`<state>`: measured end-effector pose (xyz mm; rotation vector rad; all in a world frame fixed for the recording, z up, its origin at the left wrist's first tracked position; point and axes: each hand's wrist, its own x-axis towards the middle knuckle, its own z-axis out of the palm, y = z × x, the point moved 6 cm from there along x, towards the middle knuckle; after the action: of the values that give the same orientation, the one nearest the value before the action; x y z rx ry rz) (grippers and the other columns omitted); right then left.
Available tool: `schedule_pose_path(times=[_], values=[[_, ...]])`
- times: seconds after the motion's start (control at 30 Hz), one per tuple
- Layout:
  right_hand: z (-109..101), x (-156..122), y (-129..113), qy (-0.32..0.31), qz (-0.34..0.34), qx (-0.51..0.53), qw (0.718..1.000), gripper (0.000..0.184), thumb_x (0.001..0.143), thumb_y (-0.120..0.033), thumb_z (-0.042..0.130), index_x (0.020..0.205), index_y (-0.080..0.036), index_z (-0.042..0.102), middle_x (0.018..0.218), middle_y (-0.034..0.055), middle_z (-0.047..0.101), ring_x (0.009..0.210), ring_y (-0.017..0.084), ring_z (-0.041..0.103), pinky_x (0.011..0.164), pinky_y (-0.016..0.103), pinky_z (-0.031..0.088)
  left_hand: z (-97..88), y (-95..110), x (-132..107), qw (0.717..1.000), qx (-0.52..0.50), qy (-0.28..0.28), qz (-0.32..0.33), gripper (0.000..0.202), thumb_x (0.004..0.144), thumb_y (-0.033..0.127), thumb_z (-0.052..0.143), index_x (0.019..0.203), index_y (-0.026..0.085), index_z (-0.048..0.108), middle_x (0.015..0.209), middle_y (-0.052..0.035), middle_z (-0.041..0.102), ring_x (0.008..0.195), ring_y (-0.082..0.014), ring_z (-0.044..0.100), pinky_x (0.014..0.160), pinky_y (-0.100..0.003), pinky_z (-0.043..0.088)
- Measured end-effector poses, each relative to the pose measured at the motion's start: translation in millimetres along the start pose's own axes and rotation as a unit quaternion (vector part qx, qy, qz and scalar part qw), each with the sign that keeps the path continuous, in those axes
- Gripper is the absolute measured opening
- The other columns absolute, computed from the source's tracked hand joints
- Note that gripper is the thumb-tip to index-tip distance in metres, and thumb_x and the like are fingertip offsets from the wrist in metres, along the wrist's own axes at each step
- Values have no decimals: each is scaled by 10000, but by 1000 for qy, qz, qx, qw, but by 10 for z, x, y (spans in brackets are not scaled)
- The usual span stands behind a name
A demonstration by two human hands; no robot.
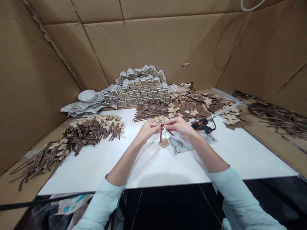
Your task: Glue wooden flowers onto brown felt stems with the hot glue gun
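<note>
My left hand (151, 130) and my right hand (178, 125) meet over the middle of the white board. Both pinch a short brown ribbon strip (161, 135) between their fingertips, its two ends hanging down apart. Just below the strip lies a tan flower cutout (164, 142) on the board. More tan flowers (155, 119) sit right behind my fingers. Under my right wrist is a printed card with "DIY" lettering (177, 149). A black and orange glue gun (202, 125) rests beyond my right hand.
Flowers with ribbon tails (93, 127) are heaped on the left. At the back stand stacked small packets (144, 88), a white bowl (87, 95) and a bundle of ribbon strips (151, 111). Loose flower cutouts (192, 107) spread back right. Cardboard walls (172, 41) enclose the white board (148, 172).
</note>
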<state>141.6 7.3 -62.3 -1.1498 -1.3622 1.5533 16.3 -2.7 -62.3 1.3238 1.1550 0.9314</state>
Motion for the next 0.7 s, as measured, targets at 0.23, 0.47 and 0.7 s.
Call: schedule_pose_path(times=[0.23, 0.47, 0.7], values=[[46, 0, 43, 8, -13, 24, 1000, 174, 538, -95, 689, 639, -133, 553, 525, -20, 596, 502, 92, 566, 532, 228, 476, 38, -36, -17, 998, -48, -9, -42, 326, 518, 387, 734, 657, 97, 684, 692, -58, 665, 678, -135, 604, 720, -283, 505], [77, 6, 104, -20, 0, 16, 1000, 226, 513, -101, 718, 661, -136, 551, 528, -26, 587, 531, 96, 586, 561, 233, 505, -19, -49, 2, 997, -31, 25, -60, 246, 566, 340, 704, 623, 104, 668, 584, -23, 637, 552, -99, 574, 614, -231, 484], [108, -54, 95, -20, 40, -3, 999, 249, 489, 5, 661, 660, -138, 550, 534, -38, 572, 535, 95, 580, 600, 256, 516, -51, -71, 16, 997, -9, 40, -69, 191, 640, 298, 621, 583, 117, 642, 545, -18, 619, 521, -99, 555, 556, -214, 441]])
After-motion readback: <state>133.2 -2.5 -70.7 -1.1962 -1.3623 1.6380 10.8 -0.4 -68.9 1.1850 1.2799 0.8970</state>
